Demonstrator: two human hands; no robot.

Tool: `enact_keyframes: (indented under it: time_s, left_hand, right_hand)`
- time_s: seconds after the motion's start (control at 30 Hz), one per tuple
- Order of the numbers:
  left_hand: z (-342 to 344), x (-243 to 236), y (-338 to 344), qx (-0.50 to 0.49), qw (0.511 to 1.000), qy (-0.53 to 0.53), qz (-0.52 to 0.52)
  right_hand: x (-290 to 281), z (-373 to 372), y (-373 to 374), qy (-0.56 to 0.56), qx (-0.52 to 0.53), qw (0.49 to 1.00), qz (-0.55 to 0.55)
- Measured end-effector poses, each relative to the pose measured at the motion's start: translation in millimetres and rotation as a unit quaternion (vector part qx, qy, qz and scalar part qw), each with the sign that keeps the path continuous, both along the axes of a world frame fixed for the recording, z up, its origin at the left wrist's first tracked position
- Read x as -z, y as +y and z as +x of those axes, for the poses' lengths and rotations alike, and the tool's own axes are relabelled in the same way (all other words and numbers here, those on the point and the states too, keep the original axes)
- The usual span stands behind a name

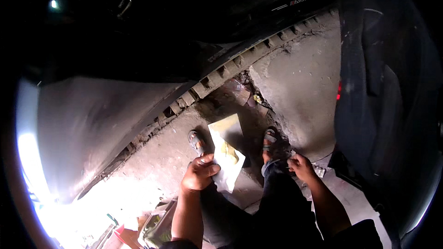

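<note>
A pale flat sheet (228,161) with a stepped edge and a yellowish patch is tilted in front of my knees. My left hand (199,174) grips it by its left edge, thumb on the near face. Glare washes out its lower part, so I cannot tell whether it is paper or a thin board. Out to the right, above the ground by my right foot, my right hand (301,167) is closed with the fingertips pressed together. Whatever sits in that pinch is too small and dim to make out. My sandalled feet (197,142) stand either side of the sheet.
A ridged strip (203,87) runs diagonally along a dark panel. Beyond my right foot lies a concrete slab (300,87) with debris in the gap beside it. A dark bulky form (387,92) stands at right. Bags and boxes (154,228) sit lower left in strong glare.
</note>
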State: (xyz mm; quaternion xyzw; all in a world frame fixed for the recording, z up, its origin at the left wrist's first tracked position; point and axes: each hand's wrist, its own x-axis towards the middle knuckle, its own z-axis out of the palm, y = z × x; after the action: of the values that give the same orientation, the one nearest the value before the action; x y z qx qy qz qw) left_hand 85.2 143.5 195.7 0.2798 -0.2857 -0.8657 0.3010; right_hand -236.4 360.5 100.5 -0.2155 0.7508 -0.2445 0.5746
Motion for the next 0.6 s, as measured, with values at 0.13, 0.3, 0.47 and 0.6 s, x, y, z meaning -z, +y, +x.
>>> enact_keyframes:
  time_s: [0.13, 0.3, 0.47, 0.6]
  left_hand:
    - [28, 39, -18, -0.009, 0.995, -0.015, 0.099]
    - [3, 84, -46, -0.009, 0.998, 0.005, 0.066]
    - [21, 135, -23, -0.09, 0.99, -0.095, 0.061]
    - [52, 160, 4, -0.122, 0.975, -0.132, 0.128]
  right_hand:
    - [62, 55, -113, -0.018, 0.02, 0.999, -0.021]
    - [217, 113, -244, -0.279, 0.218, 0.925, -0.139]
    - [262, 180, -356, -0.344, 0.211, 0.888, -0.221]
    - [259, 191, -385, -0.314, 0.186, 0.877, -0.312]
